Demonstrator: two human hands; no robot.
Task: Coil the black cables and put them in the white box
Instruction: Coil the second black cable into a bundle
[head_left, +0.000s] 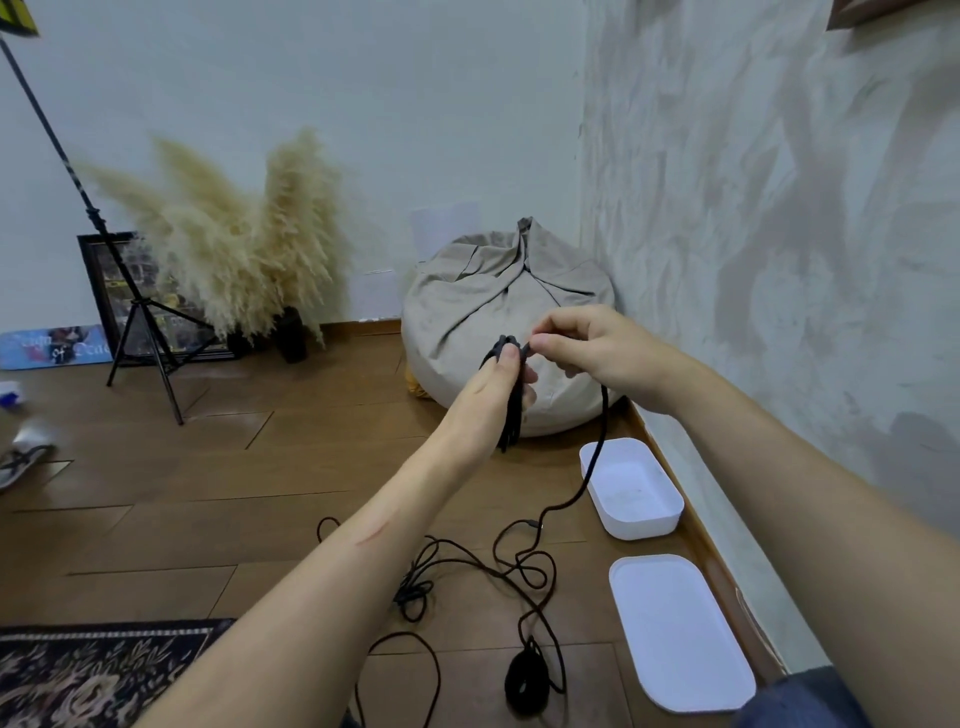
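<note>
A white lid (680, 634) lies nearest, by the wall, with a small wound cable (525, 680) beside it and loose black cables (467, 558) tangled on the floor. Beyond sits the open white box (641, 526). Above, the left hand (498, 379) grips a looped cable bundle (511, 421), and the right hand (592, 348) pinches its strand.

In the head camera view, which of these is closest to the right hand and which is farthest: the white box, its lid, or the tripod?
1. white box, on the floor just below the right hand, which pinches the black cable.
2. white lid, along the same wall, nearer the person.
3. tripod, far left, by the back wall.
</note>
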